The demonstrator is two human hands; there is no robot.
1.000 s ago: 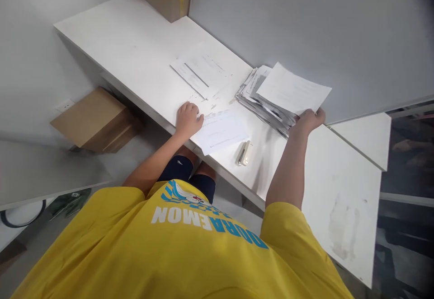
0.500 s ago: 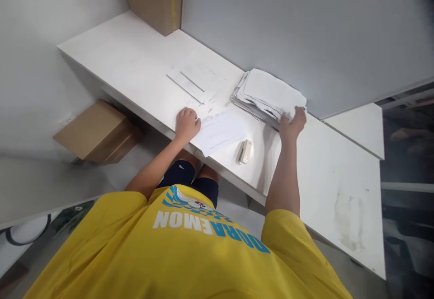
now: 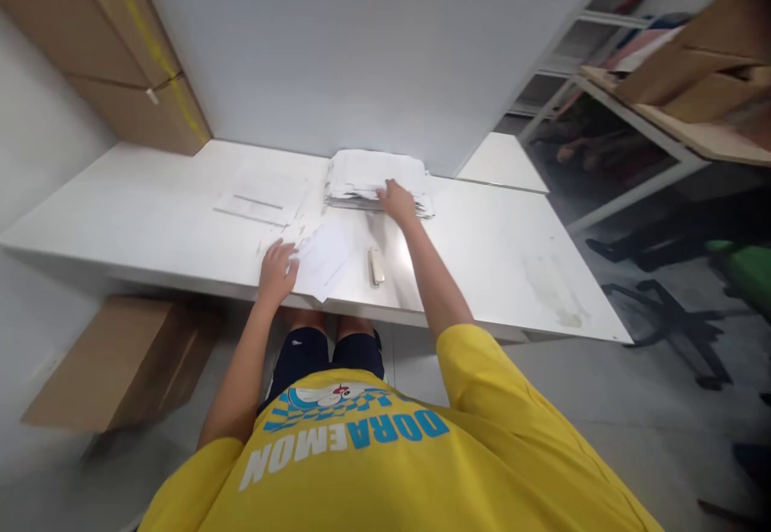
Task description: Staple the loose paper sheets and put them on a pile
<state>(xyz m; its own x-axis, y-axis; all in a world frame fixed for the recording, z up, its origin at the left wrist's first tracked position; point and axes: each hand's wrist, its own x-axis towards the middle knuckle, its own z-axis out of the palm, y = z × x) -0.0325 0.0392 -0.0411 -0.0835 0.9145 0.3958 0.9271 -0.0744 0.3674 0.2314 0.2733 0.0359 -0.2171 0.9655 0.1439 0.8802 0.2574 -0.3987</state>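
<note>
Where papers lie, white desk (image 3: 494, 251).

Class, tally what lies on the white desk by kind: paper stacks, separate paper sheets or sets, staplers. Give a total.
Paper stacks: 1, the stack under the right hand
Separate paper sets: 2, one far, one by the left hand
Staplers: 1
Total: 4

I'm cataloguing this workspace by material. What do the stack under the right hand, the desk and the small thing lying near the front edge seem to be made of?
The stack looks like matte white printed paper: thin, uneven sheet edges. The desk seems to be smooth white laminate board, faintly smudged. The stapler appears to be pale plastic or metal; it is too blurred to tell which. The right hand rests on the stack.
</note>
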